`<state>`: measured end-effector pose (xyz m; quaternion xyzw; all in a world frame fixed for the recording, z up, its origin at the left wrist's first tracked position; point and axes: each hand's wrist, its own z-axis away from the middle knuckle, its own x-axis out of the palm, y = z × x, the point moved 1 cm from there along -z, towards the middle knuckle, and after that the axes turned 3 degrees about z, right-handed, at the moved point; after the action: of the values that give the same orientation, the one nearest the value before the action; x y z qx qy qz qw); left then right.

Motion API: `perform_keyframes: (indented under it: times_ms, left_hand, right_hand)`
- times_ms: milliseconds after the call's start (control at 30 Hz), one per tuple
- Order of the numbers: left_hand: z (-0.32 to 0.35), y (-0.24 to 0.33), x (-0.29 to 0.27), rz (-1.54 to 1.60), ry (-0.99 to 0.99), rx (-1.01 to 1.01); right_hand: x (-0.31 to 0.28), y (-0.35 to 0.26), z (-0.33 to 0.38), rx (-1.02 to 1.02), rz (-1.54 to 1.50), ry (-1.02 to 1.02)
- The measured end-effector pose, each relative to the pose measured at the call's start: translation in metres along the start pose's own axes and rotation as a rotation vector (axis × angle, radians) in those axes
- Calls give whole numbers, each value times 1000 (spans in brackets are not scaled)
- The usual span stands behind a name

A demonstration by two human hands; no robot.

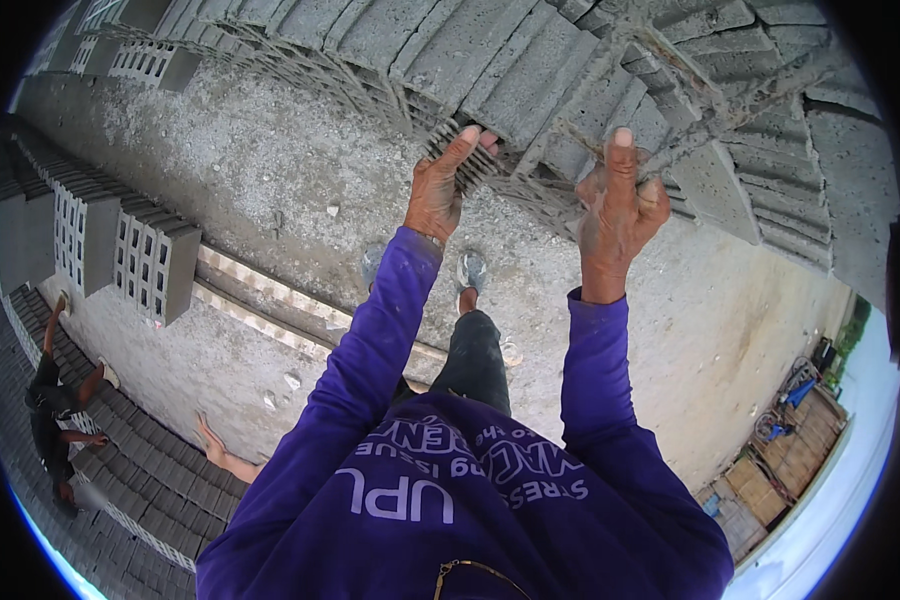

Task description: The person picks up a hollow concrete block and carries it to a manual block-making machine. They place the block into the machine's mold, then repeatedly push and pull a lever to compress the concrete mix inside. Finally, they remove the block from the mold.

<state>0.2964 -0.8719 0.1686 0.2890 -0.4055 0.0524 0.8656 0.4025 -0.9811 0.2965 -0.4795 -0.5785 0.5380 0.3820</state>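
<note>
Showing rough, pitted grey faces: concrete blocks (532, 80) in close rows.

A tall stack of gray concrete blocks (530, 75) is in front. Gray, holed concrete blocks (152, 262) sit left, on gritty gray ground (220, 140).

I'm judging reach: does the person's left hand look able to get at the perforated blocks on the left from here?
Probably not without stepping over: bare ground separates the left hand, at the nearer stack, from those perforated blocks.
</note>
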Motion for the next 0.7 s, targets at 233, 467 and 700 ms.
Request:
perform_keyframes:
  times_ms: [233, 467, 700]
  left_hand:
    - [-2, -3, 4, -22, 11, -29]
    - [6, 0, -5, -17, 32, -17]
    - [0, 2, 2, -19, 7, -39]
  right_hand:
    - [12, 3, -26, -57, 83, 45]
    - [-5, 17, 2, 126, -25, -20]
    - [6, -34, -44, -48, -83, -29]
